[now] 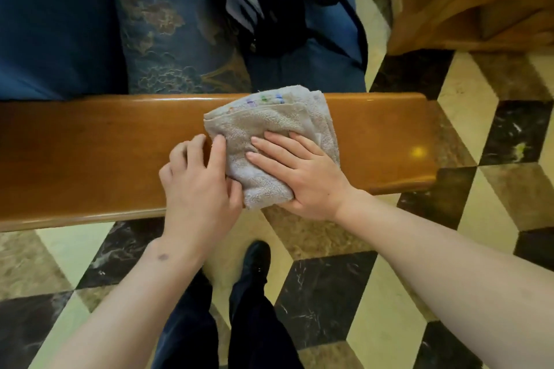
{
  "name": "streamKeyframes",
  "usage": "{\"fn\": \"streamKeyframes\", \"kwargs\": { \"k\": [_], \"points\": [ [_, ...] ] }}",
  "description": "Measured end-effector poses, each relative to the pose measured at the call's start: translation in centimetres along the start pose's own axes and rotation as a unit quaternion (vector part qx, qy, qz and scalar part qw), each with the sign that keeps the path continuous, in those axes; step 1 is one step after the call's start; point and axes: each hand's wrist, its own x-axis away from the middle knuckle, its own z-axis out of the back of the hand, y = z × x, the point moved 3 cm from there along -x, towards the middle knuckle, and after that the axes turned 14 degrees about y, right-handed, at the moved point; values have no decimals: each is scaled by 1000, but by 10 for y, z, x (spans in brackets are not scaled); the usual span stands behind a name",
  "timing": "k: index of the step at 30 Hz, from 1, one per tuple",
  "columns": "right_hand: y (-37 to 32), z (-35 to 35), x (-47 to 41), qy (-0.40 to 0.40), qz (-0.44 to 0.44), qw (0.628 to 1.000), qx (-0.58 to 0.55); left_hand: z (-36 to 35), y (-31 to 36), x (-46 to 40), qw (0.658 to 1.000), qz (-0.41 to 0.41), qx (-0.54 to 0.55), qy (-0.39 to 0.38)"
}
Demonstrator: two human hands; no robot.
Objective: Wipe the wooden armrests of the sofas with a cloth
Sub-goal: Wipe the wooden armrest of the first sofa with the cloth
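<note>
A broad, glossy wooden armrest [90,153] runs across the middle of the view. A folded beige terry cloth [269,120] with small coloured marks near its far edge lies on it. My right hand [299,174] lies flat on the cloth's near right part, fingers straight and pressing down. My left hand [201,183] rests at the cloth's left edge, its thumb and forefinger touching the fabric and the other fingers loosely curled on the wood.
Beyond the armrest are the sofa's blue seat [45,24], a patterned blue cushion [168,39] and a dark bag with straps [284,9]. Another wooden piece [479,3] stands at the upper right. The floor is marble in a cube pattern [494,135]; my legs and shoe [254,263] are below.
</note>
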Motion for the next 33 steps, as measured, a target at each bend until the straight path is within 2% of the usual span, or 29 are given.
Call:
{"fn": "streamKeyframes", "kwargs": {
  "k": [6, 10, 13, 15, 18, 22, 24, 25, 27, 30, 33],
  "points": [
    [59, 26, 49, 12, -23, 1000, 9, -24, 71, -14, 999, -36, 11, -23],
    [106, 50, 88, 9, -55, 998, 30, -38, 108, -17, 995, -91, -9, -48],
    [125, 66, 115, 24, -125, 991, 48, -47, 135, -17, 989, -117, -26, -84],
    [126, 71, 126, 50, -199, 977, 59, -48, 147, -18, 990, -100, -22, -98],
    [107, 67, 127, 110, -331, 932, 96, -41, 147, -18, 993, -67, 3, -101],
    [72, 50, 100, 159, -525, 821, 160, -32, 123, -14, 994, -51, 11, -98],
    [56, 41, 81, 160, -579, 780, 177, -28, 103, -10, 994, -55, 13, -95],
    [47, 35, 71, 156, -585, 775, 181, -24, 88, -5, 995, -51, 17, -90],
    [34, 30, 64, 143, -565, 791, 184, -20, 64, 3, 995, -53, 22, -79],
    [1, 17, 49, 110, -489, 848, 173, -5, 17, 17, 998, -27, 17, -61],
    [-47, -2, 18, 88, -421, 890, 154, 13, -29, 29, 998, 9, 3, -54]
  ]
}}
